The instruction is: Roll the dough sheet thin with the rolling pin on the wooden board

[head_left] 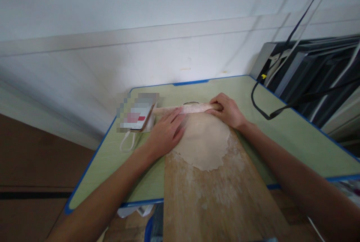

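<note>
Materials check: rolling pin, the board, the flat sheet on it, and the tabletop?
Rolling pin: looks like pale bare wood, dusted white, under both hands.
Board: unfinished wood, grain visible, floury smears.
Flat sheet: likely raw dough, matte cream, soft uneven edge.
Tabletop: probably laminate, smooth green with faint grain print, blue edge trim.

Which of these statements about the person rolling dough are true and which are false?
1. Both hands press on the rolling pin. True: left hand, right hand.
2. The dough lies on a metal tray. False: it lies on a floured wooden board.
3. The table is green with a blue edge. True.
4. The dough is a ball. False: it is a flat sheet.
5. A black cable hangs over the table's far right corner. True.
</note>
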`<state>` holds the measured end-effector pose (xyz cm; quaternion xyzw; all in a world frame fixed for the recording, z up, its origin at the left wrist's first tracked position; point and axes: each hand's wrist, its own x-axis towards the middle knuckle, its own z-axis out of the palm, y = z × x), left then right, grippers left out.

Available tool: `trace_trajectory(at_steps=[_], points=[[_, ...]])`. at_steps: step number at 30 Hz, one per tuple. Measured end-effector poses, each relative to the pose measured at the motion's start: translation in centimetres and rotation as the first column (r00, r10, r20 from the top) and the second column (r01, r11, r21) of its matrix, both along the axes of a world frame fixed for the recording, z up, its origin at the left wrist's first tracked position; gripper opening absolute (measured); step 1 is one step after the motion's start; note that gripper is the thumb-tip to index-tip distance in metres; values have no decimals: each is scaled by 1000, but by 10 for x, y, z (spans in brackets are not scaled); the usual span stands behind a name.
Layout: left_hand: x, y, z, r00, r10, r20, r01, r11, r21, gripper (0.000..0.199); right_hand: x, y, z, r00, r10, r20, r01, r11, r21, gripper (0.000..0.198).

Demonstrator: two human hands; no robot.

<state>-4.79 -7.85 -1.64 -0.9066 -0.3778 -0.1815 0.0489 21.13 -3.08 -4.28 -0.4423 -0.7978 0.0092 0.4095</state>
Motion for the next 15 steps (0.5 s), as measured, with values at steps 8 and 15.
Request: trace_trajectory(at_steps=[8, 15], points=[[2, -3, -2, 999, -38, 8, 38, 996, -84, 44, -2, -3, 1, 994, -49, 97, 55, 997, -57, 30], [3, -2, -1, 994, -100, -46, 89, 976, -199, 47, -3, -4, 5, 987, -6, 160, 15, 998, -57, 37]])
